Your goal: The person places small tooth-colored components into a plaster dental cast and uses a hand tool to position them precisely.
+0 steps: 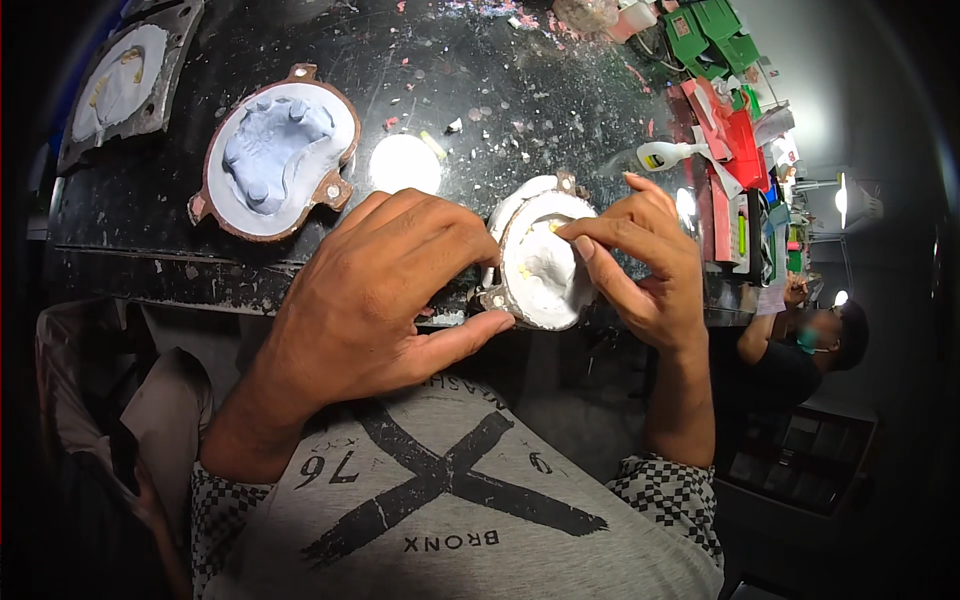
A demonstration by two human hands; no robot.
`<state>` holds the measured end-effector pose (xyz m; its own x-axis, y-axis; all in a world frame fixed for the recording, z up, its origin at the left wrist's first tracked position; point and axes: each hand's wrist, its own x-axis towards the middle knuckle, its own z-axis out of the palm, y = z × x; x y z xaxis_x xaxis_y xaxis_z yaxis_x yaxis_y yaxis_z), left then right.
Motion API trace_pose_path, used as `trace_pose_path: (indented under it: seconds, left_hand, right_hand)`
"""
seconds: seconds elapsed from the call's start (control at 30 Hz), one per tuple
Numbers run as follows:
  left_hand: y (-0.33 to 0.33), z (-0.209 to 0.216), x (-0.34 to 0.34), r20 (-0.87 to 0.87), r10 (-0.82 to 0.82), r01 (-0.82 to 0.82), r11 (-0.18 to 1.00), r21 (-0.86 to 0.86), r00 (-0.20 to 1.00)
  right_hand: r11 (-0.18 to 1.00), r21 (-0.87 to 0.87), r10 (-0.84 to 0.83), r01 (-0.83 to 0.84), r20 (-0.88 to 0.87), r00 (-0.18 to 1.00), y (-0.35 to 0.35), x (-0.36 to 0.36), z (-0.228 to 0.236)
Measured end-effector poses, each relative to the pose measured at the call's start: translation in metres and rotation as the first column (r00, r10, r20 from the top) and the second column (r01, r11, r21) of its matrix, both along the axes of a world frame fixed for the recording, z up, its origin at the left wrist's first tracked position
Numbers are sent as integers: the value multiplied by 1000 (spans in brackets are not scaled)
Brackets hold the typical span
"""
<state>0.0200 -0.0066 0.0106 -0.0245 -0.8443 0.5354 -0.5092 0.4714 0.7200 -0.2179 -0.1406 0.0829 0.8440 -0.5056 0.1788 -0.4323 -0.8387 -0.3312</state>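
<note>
A brown-rimmed dental flask half [512, 240] filled with white plaster stands tilted at the table's near edge. Small yellow tooth-like pieces show in its hollow. My left hand [375, 290] grips its left side, the thumb by the lower lug and the fingers along the rim. Over the mould, my right hand [650, 255] has thumb and forefinger closed together beside a yellow piece; what the fingertips hold, if anything, is too small to make out. Left of my hands lies the other flask half [213, 178], with a bluish-grey plaster cast [270, 150] in it.
A metal flask [160, 105] with white plaster lies far left. Plaster crumbs dot the black table [400, 70]. On the right are a white bottle [668, 155], red trays [740, 150] and green containers [705, 35]. A masked person [800, 340] sits right; another person's legs [165, 400] show lower left.
</note>
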Motion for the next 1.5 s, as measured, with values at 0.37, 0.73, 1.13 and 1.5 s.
trace_pose_path:
  seconds: [0.37, 0.73, 1.13, 1.5]
  left_hand:
    - [1, 4, 2, 21, -5, 4, 999, 38, 1000]
    - [0, 5, 0, 43, 10, -12, 998, 57, 999]
    - [-1, 7, -16, 362, 132, -181, 978, 104, 923]
    - [-3, 1, -14, 220, 192, -210, 976, 61, 956]
  right_hand:
    - [990, -125, 59, -61, -23, 998, 2, 4, -2]
    - [937, -96, -285, 335, 346, 894, -7, -42, -13]
    - [734, 38, -678, 678, -5, 735, -39, -152, -16]
    - [877, 475, -480, 73, 852, 209, -22, -118, 36]
